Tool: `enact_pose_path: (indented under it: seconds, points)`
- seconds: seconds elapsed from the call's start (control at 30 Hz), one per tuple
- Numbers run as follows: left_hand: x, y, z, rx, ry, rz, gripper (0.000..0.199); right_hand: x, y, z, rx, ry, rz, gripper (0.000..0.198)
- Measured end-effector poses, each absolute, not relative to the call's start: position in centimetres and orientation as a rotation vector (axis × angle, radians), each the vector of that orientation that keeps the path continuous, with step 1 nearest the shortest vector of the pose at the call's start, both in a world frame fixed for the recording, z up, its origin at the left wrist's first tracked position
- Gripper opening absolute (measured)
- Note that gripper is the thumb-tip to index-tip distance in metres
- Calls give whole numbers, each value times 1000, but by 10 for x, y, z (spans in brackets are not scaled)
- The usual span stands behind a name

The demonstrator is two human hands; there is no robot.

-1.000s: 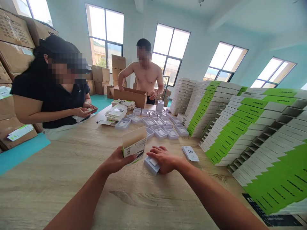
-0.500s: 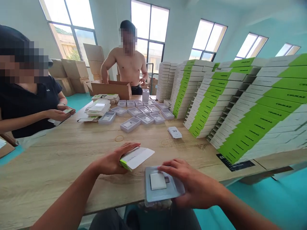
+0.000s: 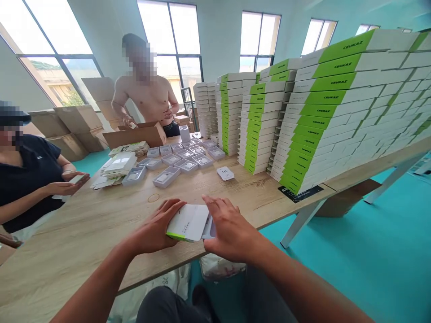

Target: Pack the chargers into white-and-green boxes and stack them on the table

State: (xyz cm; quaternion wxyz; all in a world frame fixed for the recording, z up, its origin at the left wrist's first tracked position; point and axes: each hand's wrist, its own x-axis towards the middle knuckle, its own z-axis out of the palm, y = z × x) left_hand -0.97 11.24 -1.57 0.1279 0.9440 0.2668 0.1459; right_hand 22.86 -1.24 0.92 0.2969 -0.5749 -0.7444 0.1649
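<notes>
Left hand (image 3: 156, 229) gripping white-green box (image 3: 188, 222) by the surface's (image 3: 74, 251) 6 o'clock edge. Right hand (image 3: 232, 229) gripping plastic tray (image 3: 210, 228) at box's 3 o'clock end; insertion depth unclear. Cards (image 3: 225, 173) at 1 o'clock from box, loose trays (image 3: 186, 165) at 12.

Tall bright windows (image 3: 168, 27) (hills (image 3: 42, 65) outside, perhaps) pierce a pale wall (image 3: 220, 40) above turquoise floor (image 3: 353, 264) and wood-grain table (image 3: 84, 237)

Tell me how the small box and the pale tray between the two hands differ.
The small box is white with a green edge and printing; the tray is pale grey. The left hand holds the box, while the right hand grips the tray. The box's broad white face shows, whereas the tray is mostly hidden. Both are held close together.
</notes>
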Motion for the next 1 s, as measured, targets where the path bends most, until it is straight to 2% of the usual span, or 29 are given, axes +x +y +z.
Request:
enact_pose_path:
  seconds: [0.13, 0.2, 0.27, 0.33, 0.43, 0.53, 0.63, 0.73, 0.83, 1.0]
  points:
    - [-4, 96, -7, 2517, 690, 490, 88, 223, -10, -3, -1035, -1756, 436, 109]
    - [-3, 89, -6, 2282, 623, 515, 76, 225, -9, -10, -890, -1592, 477, 108]
    - [0, 81, -10, 2067, 544, 490, 61, 226, -10, -16, -845, -1579, 623, 100]
    - [6, 71, -16, 1865, 507, 508, 56, 226, -12, -24, -856, -1597, 759, 89]
    - [17, 53, -30, 1602, 567, 763, 56, 225, -15, -40, -930, -1440, 750, 77]
    - [19, 38, -48, 1511, 648, 1089, 66, 226, -11, -60, -954, -1339, 660, 60]
    - [9, 33, -64, 1663, 710, 1195, 62, 229, -2, -72, -938, -1443, 530, 42]
    - [-6, 35, -69, 1939, 764, 1145, 53, 231, 5, -71, -899, -1595, 383, 30]
    - [-21, 38, -58, 2179, 783, 1085, 49, 231, 9, -64, -863, -1715, 342, 29]
    - [-35, 38, -32, 2519, 905, 902, 30, 234, 14, -49, -800, -1893, 424, 34]
